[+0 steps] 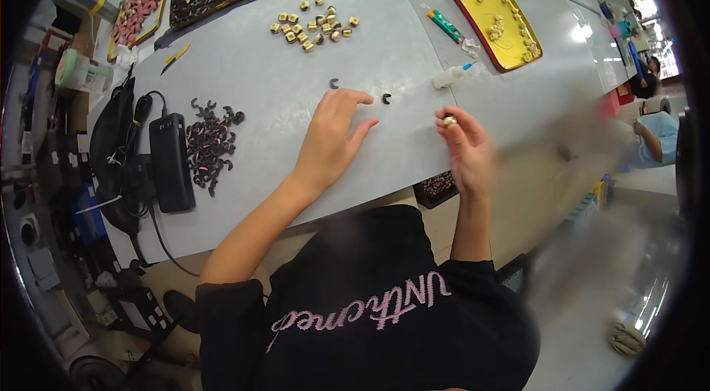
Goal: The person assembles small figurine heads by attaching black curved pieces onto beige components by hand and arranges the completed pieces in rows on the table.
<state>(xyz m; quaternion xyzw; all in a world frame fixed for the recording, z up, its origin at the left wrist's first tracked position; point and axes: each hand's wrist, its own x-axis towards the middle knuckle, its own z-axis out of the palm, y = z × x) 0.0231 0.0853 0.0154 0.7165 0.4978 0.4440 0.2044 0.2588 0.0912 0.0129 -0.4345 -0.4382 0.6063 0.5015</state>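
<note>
My right hand (467, 150) is raised near the table's front edge, its fingertips pinching a small gold-and-black piece (450, 120). My left hand (334, 132) hovers over the grey table with thumb and forefinger apart and nothing between them. Just beyond its fingertips lies a small black C-shaped piece (386, 99), and a dark grey curved piece (334, 84) rests above its knuckles. Farther off is a loose group of gold-topped pieces (325, 25). A white bottle with a blue tip (448, 78) lies on its side past my right hand.
At left, a black power bank (171, 162) with cables sits by a heap of black and pink curved pieces (211, 139). Trays of parts line the far edge, including a yellow tray (510, 25). A green tube (444, 23) and a yellow-handled tool (176, 58) lie on the table.
</note>
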